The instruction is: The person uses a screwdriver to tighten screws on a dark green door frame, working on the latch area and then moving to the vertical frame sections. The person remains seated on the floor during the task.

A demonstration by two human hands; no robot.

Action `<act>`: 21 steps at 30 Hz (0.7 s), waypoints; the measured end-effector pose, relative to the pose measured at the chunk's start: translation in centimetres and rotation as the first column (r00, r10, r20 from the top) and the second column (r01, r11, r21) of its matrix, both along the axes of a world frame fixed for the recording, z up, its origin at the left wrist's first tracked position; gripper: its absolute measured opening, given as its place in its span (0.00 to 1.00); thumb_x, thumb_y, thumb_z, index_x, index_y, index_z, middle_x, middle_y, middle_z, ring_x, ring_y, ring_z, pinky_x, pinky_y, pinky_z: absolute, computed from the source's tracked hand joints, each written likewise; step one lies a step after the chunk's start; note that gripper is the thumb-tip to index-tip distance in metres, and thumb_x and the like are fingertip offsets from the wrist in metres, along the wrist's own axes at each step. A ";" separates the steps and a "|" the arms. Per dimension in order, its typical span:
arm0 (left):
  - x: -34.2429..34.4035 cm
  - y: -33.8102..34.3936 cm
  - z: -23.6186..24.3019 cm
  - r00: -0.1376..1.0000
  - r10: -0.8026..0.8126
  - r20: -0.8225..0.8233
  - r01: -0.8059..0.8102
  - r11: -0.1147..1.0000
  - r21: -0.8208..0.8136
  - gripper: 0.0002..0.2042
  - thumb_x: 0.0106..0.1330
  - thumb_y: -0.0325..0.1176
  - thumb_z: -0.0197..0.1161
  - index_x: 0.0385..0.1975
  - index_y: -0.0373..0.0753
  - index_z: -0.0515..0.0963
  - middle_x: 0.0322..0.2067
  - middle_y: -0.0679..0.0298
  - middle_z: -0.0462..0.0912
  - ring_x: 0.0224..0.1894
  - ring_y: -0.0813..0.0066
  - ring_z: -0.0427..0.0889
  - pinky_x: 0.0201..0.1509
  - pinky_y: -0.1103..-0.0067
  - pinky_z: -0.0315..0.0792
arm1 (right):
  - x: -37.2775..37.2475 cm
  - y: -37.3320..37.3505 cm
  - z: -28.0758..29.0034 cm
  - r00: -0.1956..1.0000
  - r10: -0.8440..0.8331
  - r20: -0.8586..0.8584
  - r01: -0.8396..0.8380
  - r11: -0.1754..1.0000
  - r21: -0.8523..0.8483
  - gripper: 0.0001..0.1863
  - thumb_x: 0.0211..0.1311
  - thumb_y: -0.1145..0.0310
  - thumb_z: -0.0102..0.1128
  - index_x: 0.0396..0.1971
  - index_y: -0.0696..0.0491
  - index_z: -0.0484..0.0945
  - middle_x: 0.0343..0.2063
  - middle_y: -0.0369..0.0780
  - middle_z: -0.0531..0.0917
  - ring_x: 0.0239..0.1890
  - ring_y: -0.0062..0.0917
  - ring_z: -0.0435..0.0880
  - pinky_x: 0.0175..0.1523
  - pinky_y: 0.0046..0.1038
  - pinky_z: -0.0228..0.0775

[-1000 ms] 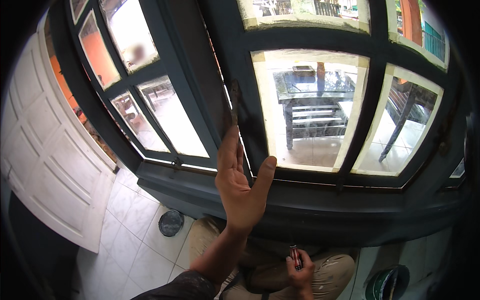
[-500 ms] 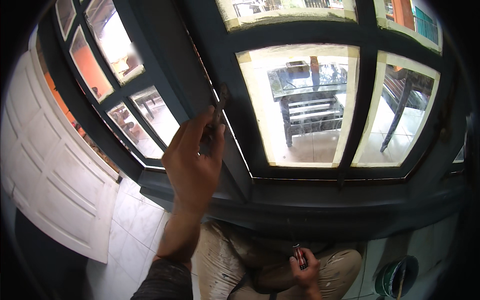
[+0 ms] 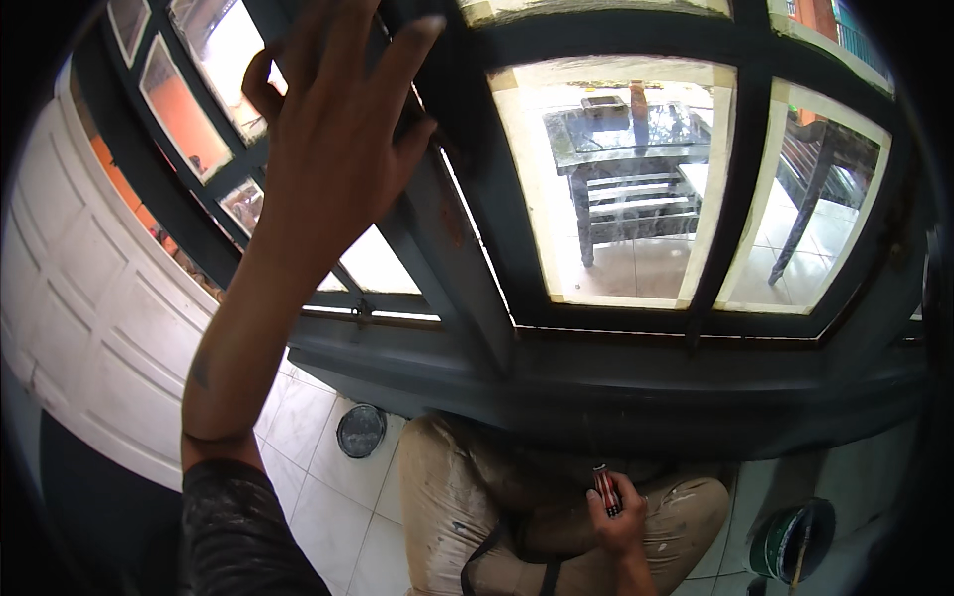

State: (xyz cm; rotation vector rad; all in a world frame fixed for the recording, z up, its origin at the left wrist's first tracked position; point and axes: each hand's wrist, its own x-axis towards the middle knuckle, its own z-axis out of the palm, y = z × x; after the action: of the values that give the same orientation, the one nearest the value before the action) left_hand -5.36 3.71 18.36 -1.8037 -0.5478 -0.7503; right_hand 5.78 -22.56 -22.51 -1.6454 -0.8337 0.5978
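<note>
My left hand (image 3: 333, 149) reaches up against the dark window frame (image 3: 752, 189), fingers apart, its back toward me. Some fingertips are cut off by the top edge, and the hand hides the part of the frame behind it, so I cannot tell what it touches. Low in front of me, my right hand (image 3: 618, 521) is closed around a screwdriver (image 3: 602, 489) with a red and dark handle, over my knee. Only a faint hint of its shaft shows. Pale masking tape (image 3: 724, 179) edges the glass panes.
A green bucket (image 3: 780, 546) with a stick or brush handle in it stands at lower right. Left of my knee, a round dark container (image 3: 361, 431) sits on white floor tiles (image 3: 328, 497). A white panelled door (image 3: 109, 328) is at left. Through the glass shows a table (image 3: 636, 139).
My left hand has let go of the small latch-like piece it pinched on the frame. It has moved upward and spread its fingers. The window has swung or my view has shifted slightly.
</note>
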 end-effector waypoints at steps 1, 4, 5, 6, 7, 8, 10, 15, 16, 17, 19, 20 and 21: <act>0.2 0.3 0.4 1.000 -0.009 0.013 0.009 1.000 0.011 0.47 0.46 0.35 0.83 0.70 0.50 0.64 0.70 0.52 0.58 0.72 0.48 0.56 0.72 0.48 0.51 | -0.1 0.1 -0.2 1.000 0.018 -0.001 -0.018 1.000 0.007 0.15 0.59 0.69 0.70 0.44 0.60 0.81 0.22 0.35 0.81 0.24 0.16 0.75 0.32 0.25 0.69; 1.9 1.7 1.6 0.998 -0.044 0.041 0.041 0.996 0.085 0.58 0.41 0.34 0.86 0.77 0.50 0.57 0.77 0.48 0.50 0.79 0.44 0.50 0.76 0.42 0.47 | 0.0 0.0 -0.5 1.000 0.024 0.017 -0.024 1.000 0.000 0.15 0.60 0.69 0.70 0.44 0.59 0.82 0.22 0.37 0.82 0.24 0.18 0.77 0.32 0.27 0.71; 2.3 2.4 2.2 1.000 -0.022 0.019 0.019 0.986 0.167 0.60 0.40 0.36 0.86 0.78 0.49 0.56 0.78 0.48 0.50 0.79 0.44 0.50 0.77 0.43 0.47 | 0.0 0.0 -0.6 0.999 0.024 0.025 -0.024 1.000 -0.005 0.15 0.60 0.69 0.70 0.45 0.59 0.82 0.22 0.38 0.82 0.24 0.20 0.79 0.32 0.27 0.72; 2.7 3.1 2.8 1.000 -0.001 0.002 0.000 0.968 0.250 0.62 0.39 0.38 0.87 0.78 0.49 0.54 0.78 0.47 0.50 0.80 0.44 0.50 0.78 0.43 0.47 | 0.0 -0.1 -0.6 0.999 0.026 0.036 -0.026 1.000 0.002 0.14 0.61 0.69 0.70 0.45 0.59 0.82 0.23 0.37 0.82 0.24 0.20 0.79 0.33 0.27 0.72; 2.6 3.6 3.6 0.999 0.035 -0.011 -0.029 0.941 0.336 0.64 0.38 0.40 0.88 0.79 0.49 0.52 0.78 0.47 0.49 0.80 0.45 0.50 0.79 0.44 0.47 | -0.1 0.0 -0.5 0.998 0.041 0.046 -0.041 0.999 0.012 0.14 0.61 0.70 0.69 0.45 0.59 0.82 0.23 0.37 0.82 0.24 0.19 0.79 0.33 0.27 0.72; 3.4 4.8 4.6 0.996 0.091 -0.014 -0.075 0.890 0.450 0.66 0.37 0.42 0.88 0.80 0.48 0.50 0.78 0.46 0.49 0.80 0.45 0.49 0.80 0.45 0.46 | -0.1 -0.1 -0.6 0.997 0.038 0.061 -0.039 0.999 0.018 0.14 0.62 0.70 0.69 0.45 0.59 0.82 0.24 0.36 0.83 0.24 0.19 0.78 0.33 0.26 0.72; 4.2 5.9 5.8 0.995 -0.005 -0.095 0.038 0.936 0.349 0.68 0.38 0.45 0.87 0.81 0.47 0.45 0.79 0.46 0.47 0.81 0.46 0.48 0.82 0.50 0.47 | -0.1 -0.2 -2.0 0.996 0.023 -0.088 -0.015 0.996 0.084 0.13 0.64 0.71 0.67 0.46 0.59 0.81 0.25 0.35 0.83 0.23 0.17 0.78 0.32 0.24 0.71; 3.2 5.4 6.2 0.981 -0.026 -0.191 0.060 0.983 0.173 0.69 0.38 0.46 0.86 0.81 0.47 0.43 0.79 0.45 0.48 0.81 0.47 0.50 0.83 0.56 0.51 | -1.4 3.2 5.7 0.934 0.184 -0.307 -0.098 0.956 0.276 0.14 0.68 0.74 0.62 0.52 0.60 0.79 0.26 0.33 0.82 0.23 0.11 0.76 0.30 0.17 0.68; 3.6 5.7 6.1 0.981 -0.028 -0.191 0.066 0.978 0.196 0.69 0.38 0.45 0.86 0.81 0.47 0.43 0.79 0.45 0.49 0.80 0.47 0.51 0.83 0.57 0.52 | -1.5 4.2 7.0 0.936 0.217 -0.278 -0.123 0.939 0.320 0.15 0.69 0.75 0.61 0.53 0.61 0.78 0.26 0.33 0.82 0.23 0.10 0.76 0.29 0.16 0.67; 3.4 5.8 6.1 0.982 -0.017 -0.190 0.060 0.973 0.223 0.69 0.37 0.45 0.86 0.81 0.46 0.43 0.79 0.45 0.50 0.80 0.48 0.52 0.83 0.58 0.53 | -1.8 5.4 8.0 0.934 0.259 -0.247 -0.156 0.916 0.370 0.15 0.69 0.75 0.61 0.53 0.61 0.78 0.26 0.33 0.81 0.23 0.09 0.76 0.29 0.15 0.67; 3.1 5.8 6.0 0.980 -0.055 -0.193 0.096 0.973 0.212 0.70 0.36 0.43 0.86 0.81 0.46 0.43 0.78 0.46 0.52 0.80 0.48 0.54 0.82 0.59 0.53 | -2.0 7.1 9.3 0.951 0.266 -0.159 -0.178 0.889 0.421 0.15 0.70 0.74 0.59 0.54 0.61 0.77 0.26 0.34 0.81 0.23 0.10 0.75 0.27 0.16 0.67; 3.3 6.0 5.7 0.977 -0.092 -0.192 0.131 0.971 0.201 0.70 0.36 0.42 0.87 0.81 0.46 0.43 0.78 0.46 0.53 0.79 0.48 0.55 0.82 0.60 0.54 | -1.8 7.9 9.8 0.959 0.260 -0.111 -0.188 0.880 0.437 0.16 0.71 0.74 0.58 0.56 0.61 0.76 0.26 0.36 0.80 0.23 0.12 0.75 0.26 0.17 0.67; 3.7 6.5 5.2 0.971 -0.138 -0.195 0.175 0.967 0.186 0.69 0.36 0.41 0.86 0.81 0.46 0.43 0.78 0.46 0.54 0.79 0.48 0.56 0.82 0.60 0.54 | -1.6 8.7 10.3 0.965 0.253 -0.063 -0.199 0.871 0.450 0.17 0.73 0.73 0.57 0.57 0.62 0.75 0.26 0.37 0.80 0.23 0.13 0.75 0.25 0.17 0.67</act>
State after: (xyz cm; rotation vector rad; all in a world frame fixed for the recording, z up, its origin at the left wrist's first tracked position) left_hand -1.67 10.22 23.59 -1.7161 -0.2019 -0.7136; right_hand 4.19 -13.90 -12.20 -1.0959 -0.9987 0.6103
